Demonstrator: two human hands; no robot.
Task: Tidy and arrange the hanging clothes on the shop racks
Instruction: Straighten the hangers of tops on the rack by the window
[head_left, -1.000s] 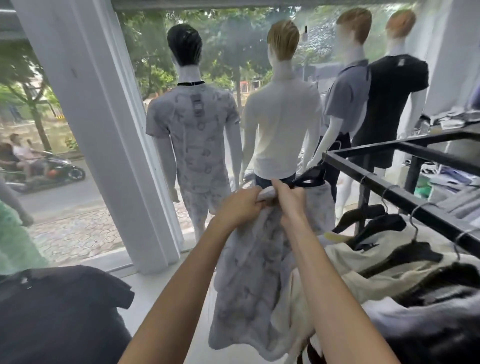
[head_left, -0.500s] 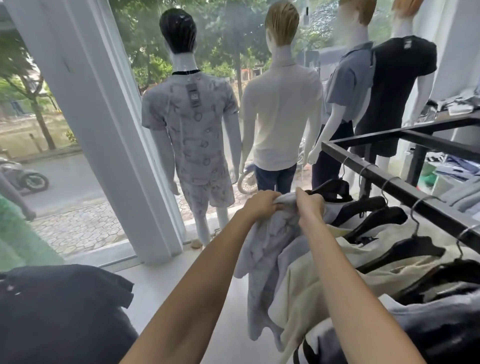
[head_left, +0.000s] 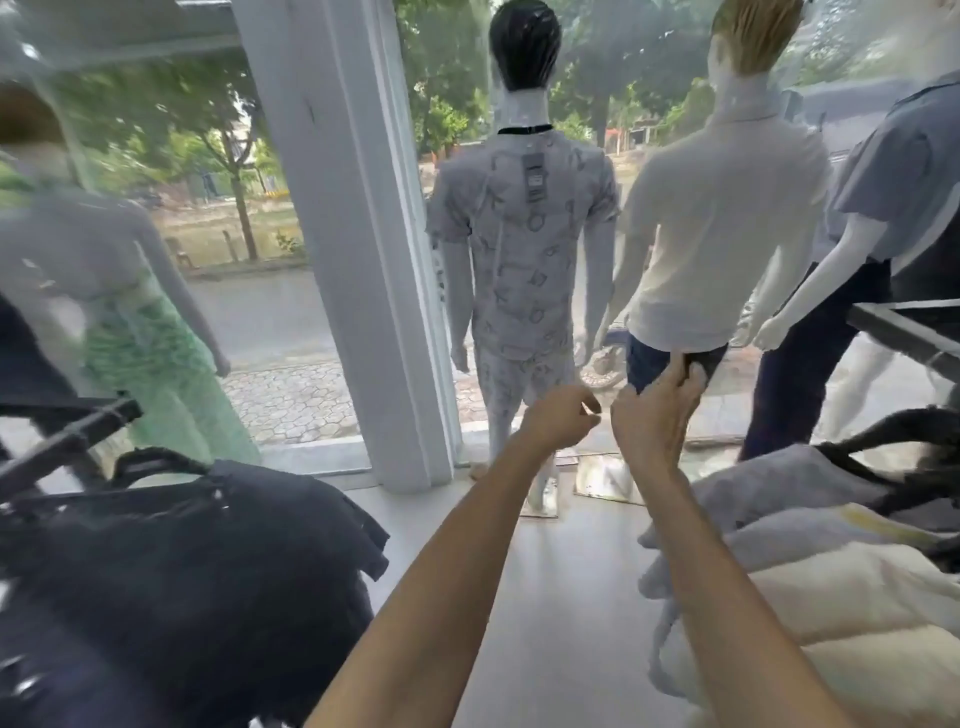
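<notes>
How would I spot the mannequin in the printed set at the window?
Start at the wide white pillar in the shop window. The first figure to its right is the printed-set mannequin, its back to us. Unlike the blond mannequin in a plain cream top beside it, it has black hair and a dark tag below its collar.

Dressed mannequins (head_left: 524, 234), white pillar (head_left: 353, 234)
</notes>
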